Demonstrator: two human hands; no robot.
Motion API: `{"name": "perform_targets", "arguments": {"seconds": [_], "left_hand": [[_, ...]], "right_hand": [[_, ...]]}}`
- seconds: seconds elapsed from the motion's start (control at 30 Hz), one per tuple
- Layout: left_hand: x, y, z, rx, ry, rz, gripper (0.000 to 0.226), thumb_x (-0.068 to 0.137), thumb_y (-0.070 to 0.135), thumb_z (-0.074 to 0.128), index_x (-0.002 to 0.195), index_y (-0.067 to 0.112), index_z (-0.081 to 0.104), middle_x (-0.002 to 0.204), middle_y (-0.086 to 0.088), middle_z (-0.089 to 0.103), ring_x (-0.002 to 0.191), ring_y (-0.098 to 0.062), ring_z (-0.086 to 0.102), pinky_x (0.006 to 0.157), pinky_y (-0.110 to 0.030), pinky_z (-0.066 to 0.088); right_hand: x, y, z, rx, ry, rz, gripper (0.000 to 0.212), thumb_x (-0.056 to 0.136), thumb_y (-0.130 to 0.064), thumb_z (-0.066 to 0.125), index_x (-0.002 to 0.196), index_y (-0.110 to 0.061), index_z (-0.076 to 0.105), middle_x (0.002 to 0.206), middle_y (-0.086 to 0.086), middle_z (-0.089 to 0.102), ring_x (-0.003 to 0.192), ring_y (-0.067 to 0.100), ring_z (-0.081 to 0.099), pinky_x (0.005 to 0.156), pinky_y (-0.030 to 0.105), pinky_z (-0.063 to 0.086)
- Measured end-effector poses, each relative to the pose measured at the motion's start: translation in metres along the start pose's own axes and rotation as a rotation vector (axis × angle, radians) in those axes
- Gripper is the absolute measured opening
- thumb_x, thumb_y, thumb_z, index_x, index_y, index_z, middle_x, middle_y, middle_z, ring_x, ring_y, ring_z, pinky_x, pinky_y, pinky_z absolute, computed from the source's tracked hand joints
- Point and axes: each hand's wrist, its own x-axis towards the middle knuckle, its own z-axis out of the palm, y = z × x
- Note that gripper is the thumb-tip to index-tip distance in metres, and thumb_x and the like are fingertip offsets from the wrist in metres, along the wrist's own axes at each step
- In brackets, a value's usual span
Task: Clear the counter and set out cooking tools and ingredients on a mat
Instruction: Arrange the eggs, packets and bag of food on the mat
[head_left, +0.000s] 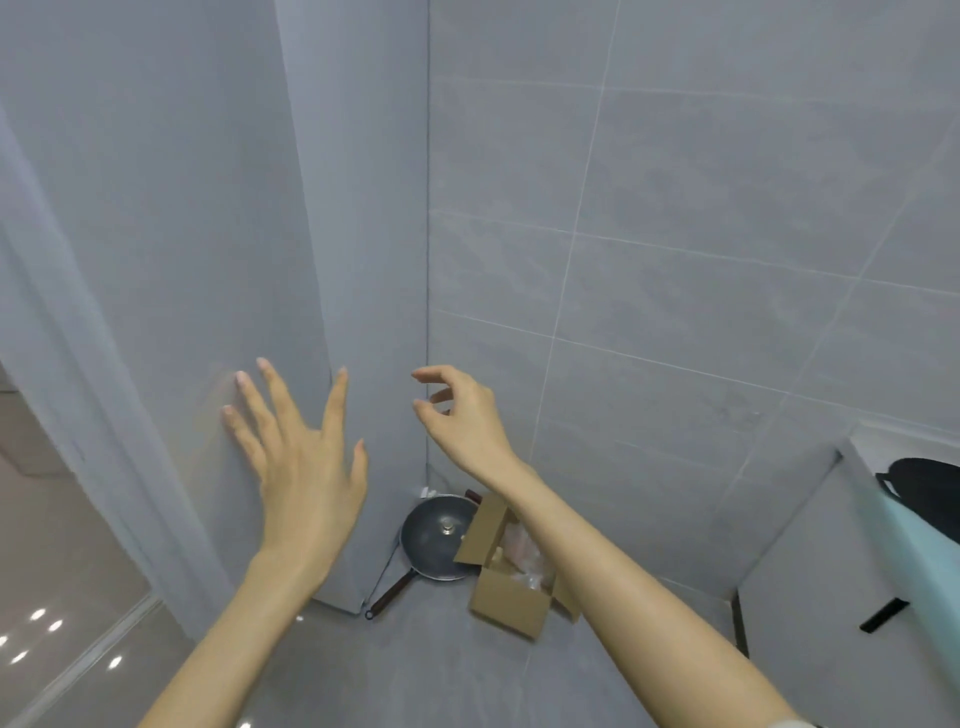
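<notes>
Filling the frame's left half, a tall grey sheet (197, 234) stands against the tiled wall (701, 208). The left hand (296, 467), fingers spread straight, rests on it at centre; the right hand (462, 421) hovers beside, fingers loosely curled, empty. Lower centre, a cardboard box (511, 597) sits just beside a lidded pan (436, 535) on the floor (415, 675).
</notes>
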Motion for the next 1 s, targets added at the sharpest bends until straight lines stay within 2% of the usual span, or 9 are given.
{"name": "perform_targets", "arguments": {"seconds": [0.13, 0.2, 0.37, 0.53, 0.67, 0.8, 0.87, 1.0], "left_hand": [[0.018, -0.023, 0.006, 0.047, 0.02, -0.034, 0.076, 0.077, 0.022, 0.073, 0.145, 0.019, 0.038, 0.148, -0.041, 0.0, 0.139, -0.053, -0.009, 0.102, -0.071, -0.008], [0.03, -0.039, 0.01, 0.066, 0.034, -0.049, 0.078, 0.076, 0.023, 0.073, 0.145, 0.021, 0.038, 0.148, -0.041, -0.002, 0.139, -0.053, -0.009, 0.1, -0.073, -0.007], [0.059, -0.091, 0.018, 0.118, 0.074, -0.091, 0.083, 0.078, 0.025, 0.071, 0.149, 0.028, 0.028, 0.15, -0.037, -0.01, 0.138, -0.048, -0.021, 0.102, -0.068, -0.011], [0.088, -0.148, 0.027, 0.15, 0.098, -0.099, 0.082, 0.083, 0.029, 0.066, 0.15, 0.032, 0.02, 0.15, -0.036, -0.01, 0.137, -0.056, -0.008, 0.104, -0.064, -0.012], [0.111, -0.194, 0.035, 0.129, 0.12, -0.021, 0.081, 0.084, 0.028, 0.064, 0.15, 0.034, 0.017, 0.152, -0.03, -0.016, 0.138, -0.052, -0.011, 0.104, -0.065, -0.011], [0.133, -0.247, 0.043, 0.127, 0.118, 0.072, 0.079, 0.088, 0.032, 0.058, 0.151, 0.035, 0.01, 0.149, -0.02, -0.031, 0.135, -0.043, -0.033, 0.104, -0.062, -0.017], [0.145, -0.276, 0.046, 0.101, 0.097, 0.121, 0.08, 0.087, 0.032, 0.059, 0.151, 0.035, 0.01, 0.15, -0.02, -0.029, 0.136, -0.04, -0.033, 0.105, -0.059, -0.021], [0.167, -0.319, 0.054, 0.079, 0.066, 0.23, 0.082, 0.084, 0.032, 0.062, 0.151, 0.035, 0.015, 0.154, -0.021, -0.019, 0.14, -0.04, -0.025, 0.108, -0.058, -0.019]], "right_hand": [[0.042, -0.008, 0.051, 0.032, -0.003, -0.019, 0.035, 0.087, -0.012, 0.059, 0.122, -0.016, 0.06, 0.125, -0.002, 0.061, 0.098, 0.015, 0.059, 0.085, 0.026, 0.049], [0.061, -0.014, 0.074, 0.032, -0.018, -0.039, 0.036, 0.087, -0.012, 0.058, 0.123, -0.016, 0.059, 0.125, -0.001, 0.06, 0.099, 0.015, 0.058, 0.086, 0.028, 0.049], [0.102, -0.029, 0.128, 0.069, -0.022, -0.087, 0.038, 0.088, -0.011, 0.056, 0.125, -0.017, 0.056, 0.125, -0.001, 0.056, 0.101, 0.01, 0.053, 0.086, 0.033, 0.052], [0.132, -0.041, 0.186, 0.036, 0.014, -0.149, 0.046, 0.087, -0.009, 0.056, 0.132, -0.017, 0.05, 0.132, -0.001, 0.05, 0.111, 0.014, 0.051, 0.088, 0.034, 0.05], [0.148, -0.048, 0.23, -0.025, 0.071, -0.135, 0.055, 0.087, -0.013, 0.053, 0.139, -0.023, 0.039, 0.142, -0.004, 0.038, 0.124, 0.018, 0.045, 0.093, 0.043, 0.049], [0.163, -0.063, 0.273, -0.012, 0.171, -0.095, 0.061, 0.087, -0.012, 0.053, 0.142, -0.027, 0.033, 0.148, -0.003, 0.028, 0.129, 0.019, 0.041, 0.095, 0.046, 0.048], [0.169, -0.075, 0.296, -0.021, 0.224, -0.069, 0.062, 0.087, -0.012, 0.053, 0.142, -0.03, 0.032, 0.149, -0.005, 0.024, 0.13, 0.018, 0.041, 0.094, 0.045, 0.049], [0.184, -0.088, 0.326, -0.081, 0.297, -0.082, 0.061, 0.088, -0.012, 0.054, 0.14, -0.033, 0.033, 0.15, -0.007, 0.021, 0.129, 0.018, 0.042, 0.091, 0.042, 0.051]]}}
